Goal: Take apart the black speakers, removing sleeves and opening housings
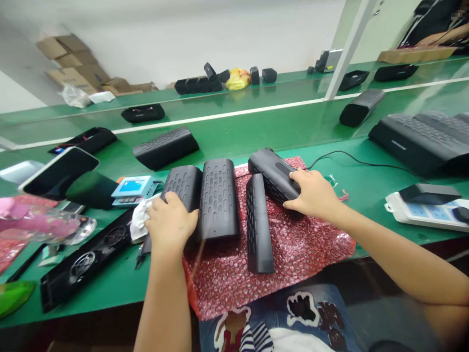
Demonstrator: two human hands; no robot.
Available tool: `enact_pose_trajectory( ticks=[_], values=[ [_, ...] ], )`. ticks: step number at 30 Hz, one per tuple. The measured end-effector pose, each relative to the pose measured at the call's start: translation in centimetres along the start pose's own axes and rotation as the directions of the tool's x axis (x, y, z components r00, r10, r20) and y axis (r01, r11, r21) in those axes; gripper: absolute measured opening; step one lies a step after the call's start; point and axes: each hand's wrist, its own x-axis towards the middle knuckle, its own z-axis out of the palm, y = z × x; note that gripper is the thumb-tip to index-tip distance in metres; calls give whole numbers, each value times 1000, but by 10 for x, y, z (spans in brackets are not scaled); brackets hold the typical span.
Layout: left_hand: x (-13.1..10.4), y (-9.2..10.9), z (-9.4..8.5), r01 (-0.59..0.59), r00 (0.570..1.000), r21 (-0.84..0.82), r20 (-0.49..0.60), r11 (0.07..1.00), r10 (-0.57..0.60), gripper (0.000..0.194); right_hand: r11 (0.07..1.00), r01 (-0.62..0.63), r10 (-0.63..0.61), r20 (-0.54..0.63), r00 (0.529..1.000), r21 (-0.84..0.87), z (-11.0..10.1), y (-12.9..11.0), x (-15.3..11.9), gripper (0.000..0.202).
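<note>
Four fingers and thumb of my left hand [171, 220] wrap over the leftmost black speaker housing [185, 181], which has a pattern of raised rounded bars. Next to it lies a second speaker housing [219, 205] of the same pattern. My right hand [309, 193] grips another black speaker housing [269, 164], tilted, with its thumb on the near side. Between the hands a narrow black slotted shell [259, 225] lies lengthwise. All of these rest on or beside red bubble wrap [227, 278]; the undersides are hidden.
A light-blue meter [134, 188], a tilted phone [60, 171] and a long black panel [86, 261] lie left. A white power strip [428, 210] and large black housings [421, 142] stand right. A black cable [344, 152] crosses the green table. Behind are cardboard boxes [78, 66] and a person's arm [443, 36].
</note>
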Motion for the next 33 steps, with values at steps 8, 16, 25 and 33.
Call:
enact_pose_trajectory(
  ticks=[8,16,25,33],
  values=[
    [-2,-4,-2,-3,1000,-27,16,1000,3,66,990,-139,138,20,990,33,0,23,7,74],
    [12,-29,-5,6,997,-195,77,981,10,73,968,-250,249,66,966,12,2,30,12,79],
    [26,-55,-4,20,994,-359,110,933,21,73,959,-279,275,74,959,45,7,42,18,84],
    [28,-58,-3,31,994,-396,112,918,15,74,963,-262,258,58,964,67,8,47,17,85]
  ],
)
